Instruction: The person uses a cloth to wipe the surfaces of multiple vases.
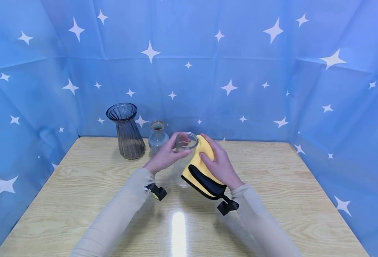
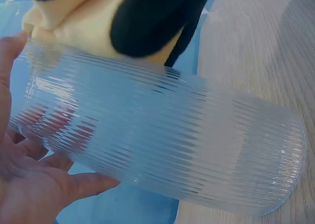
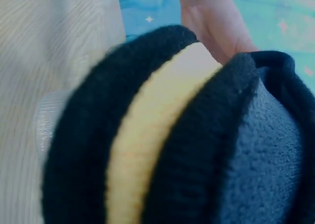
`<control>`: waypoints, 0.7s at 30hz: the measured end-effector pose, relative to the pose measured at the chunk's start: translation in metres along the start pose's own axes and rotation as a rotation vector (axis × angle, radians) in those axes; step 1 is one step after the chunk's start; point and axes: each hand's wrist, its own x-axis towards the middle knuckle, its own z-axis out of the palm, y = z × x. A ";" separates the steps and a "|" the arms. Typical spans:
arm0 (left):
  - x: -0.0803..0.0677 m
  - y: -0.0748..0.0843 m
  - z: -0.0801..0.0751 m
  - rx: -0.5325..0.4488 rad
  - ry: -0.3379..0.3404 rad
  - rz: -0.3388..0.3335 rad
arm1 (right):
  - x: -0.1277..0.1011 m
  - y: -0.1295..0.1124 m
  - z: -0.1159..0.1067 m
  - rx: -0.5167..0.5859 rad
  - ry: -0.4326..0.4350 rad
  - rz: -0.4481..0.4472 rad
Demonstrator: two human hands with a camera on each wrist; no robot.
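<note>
Blue star-print backdrop (image 1: 227, 53) wraps around on three sides, and in front of it there's a pale wood-grain worktop (image 1: 272, 200) with a glare spot near the front edge. At the back left stands a tall smoky ribbed vase (image 1: 126, 132), and just beside it a smaller bluish bottle-shaped vase (image 1: 158, 136).

In the middle is a clear ribbed glass cylinder (image 1: 184, 162), held between both hands, long axis upright but leaning a bit, open mouth up top and base near or on the worktop (can't tell if it's actually touching). The left wrist view shows the ribbing close up.

The left hand (image 1: 166, 155) comes in from the left and grips the rim with fingers curled around the mouth. The right hand (image 1: 219, 164) sits on the opposite side, pressing a yellow cloth with black edging (image 1: 201, 176) against the cylinder's wall, fingers wrapped over the cloth. Both hands are equally close; the cylinder is sandwiched right between them.
</note>
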 end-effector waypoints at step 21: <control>0.000 0.000 0.008 0.001 0.025 0.003 | -0.024 0.079 0.026 -0.210 -0.122 0.049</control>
